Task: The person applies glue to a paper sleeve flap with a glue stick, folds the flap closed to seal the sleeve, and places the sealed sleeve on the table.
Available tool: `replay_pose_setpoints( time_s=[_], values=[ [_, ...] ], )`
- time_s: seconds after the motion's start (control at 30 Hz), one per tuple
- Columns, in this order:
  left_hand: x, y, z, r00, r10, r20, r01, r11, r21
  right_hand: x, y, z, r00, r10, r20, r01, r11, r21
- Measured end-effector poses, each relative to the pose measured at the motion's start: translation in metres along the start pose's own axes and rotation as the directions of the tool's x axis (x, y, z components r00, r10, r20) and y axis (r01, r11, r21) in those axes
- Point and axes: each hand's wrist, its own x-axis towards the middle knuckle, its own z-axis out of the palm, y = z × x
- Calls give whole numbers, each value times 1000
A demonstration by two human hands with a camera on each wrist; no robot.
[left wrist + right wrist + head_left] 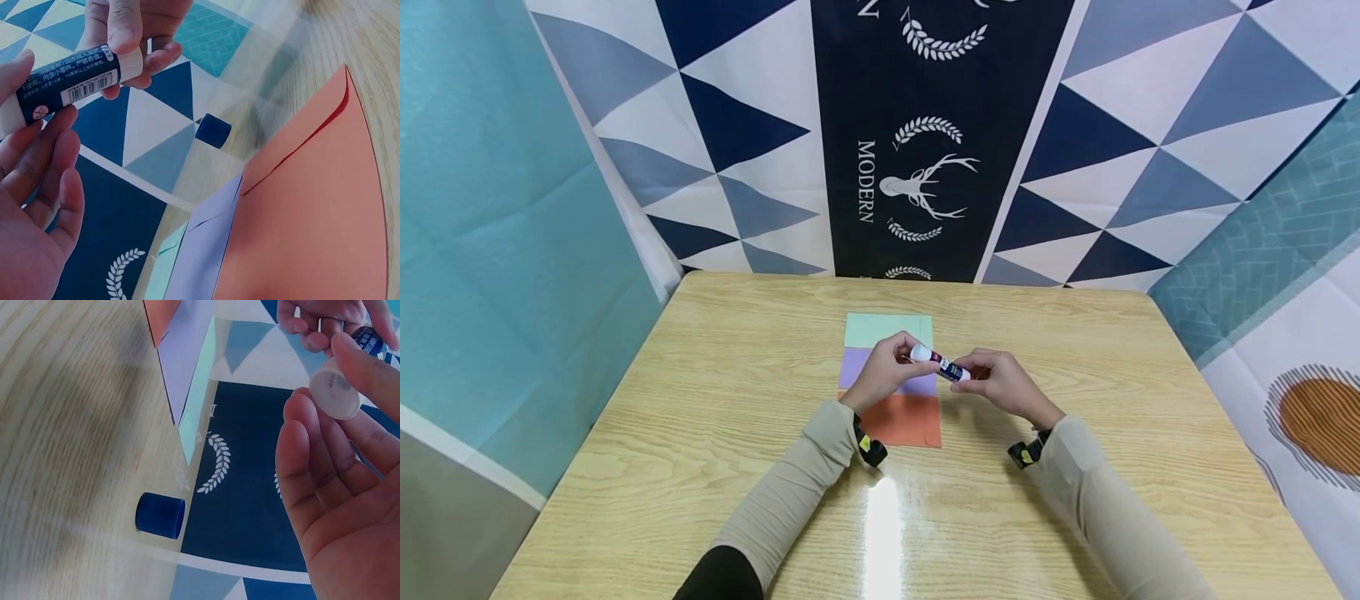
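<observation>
Both hands hold a glue stick (950,368), a dark blue labelled tube with white ends, tilted above the table. My left hand (887,372) pinches its left end between thumb and fingers. My right hand (1002,385) grips the white right end, thumb on top in the left wrist view. Under the left hand lie three overlapping paper envelopes: a green one (880,329) farthest away, a purple one (852,364) in the middle and an orange one (904,427) nearest. A dark blue cap (160,515) lies on its side on the table; the head view does not show it.
The wooden table (715,400) stretches wide on both sides of the envelopes. A patterned cloth (917,100) with triangles and a deer print hangs behind its far edge. Teal cloth (512,208) borders the left side.
</observation>
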Motion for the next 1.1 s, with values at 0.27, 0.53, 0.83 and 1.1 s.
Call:
replay_pose_setpoints(
  time_s=[0.27,0.53,0.83,1.1],
  values=[
    [0,2,-3,1000,2,31,-3,1000,10,0,1,-2,1000,26,-3,-26,999,-24],
    [0,0,-5,1000,-7,19,6,1000,28,-1,0,-2,1000,29,5,-29,999,-25],
    [1,-1,-6,1000,-31,5,31,998,50,1,1,-3,998,53,32,-53,998,-23],
    [1,-2,-3,999,-32,-15,32,998,52,2,0,-4,999,28,42,-28,999,-17]
  ],
)
